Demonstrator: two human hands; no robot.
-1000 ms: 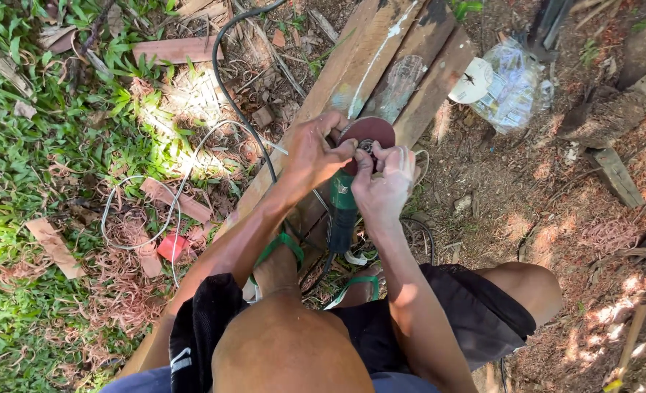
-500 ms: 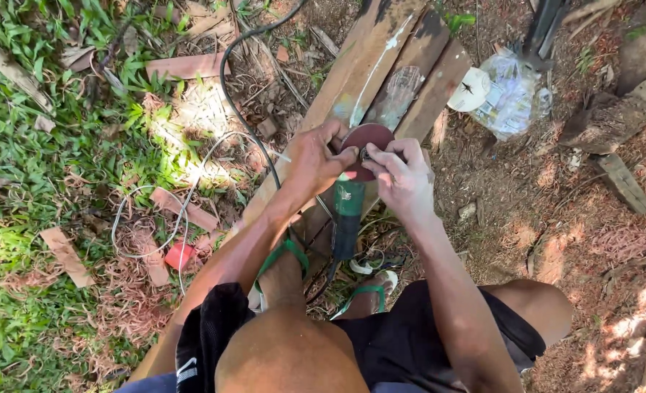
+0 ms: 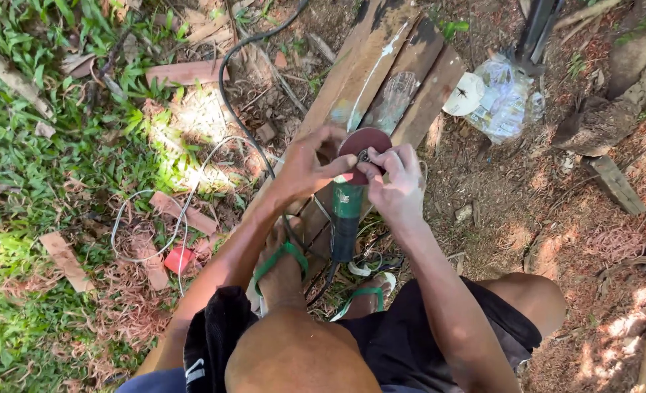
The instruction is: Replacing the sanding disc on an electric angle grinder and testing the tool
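A green angle grinder point(image 3: 348, 218) lies on the wooden planks point(image 3: 381, 69) between my feet, its head pointing away from me. A dark red abrasive disc point(image 3: 363, 140) sits on its head. My left hand point(image 3: 305, 164) wraps the grinder's head and the edge of the disc. The fingertips of my right hand point(image 3: 396, 182) pinch the small metal nut point(image 3: 364, 156) at the disc's centre. My left foot in a green sandal point(image 3: 283, 262) rests beside the grinder's body.
A black cable point(image 3: 228, 102) and a white cord point(image 3: 148, 218) loop over the grass and dirt at left. A clear plastic bag point(image 3: 505, 98) with a white disc lies at upper right. Scrap wood pieces point(image 3: 614, 182) and brick fragments point(image 3: 181, 73) are scattered around.
The view has shifted slightly. My right hand's fingers have moved onto the centre of the disc and turned a little; my left hand keeps its hold on the grinder's head.
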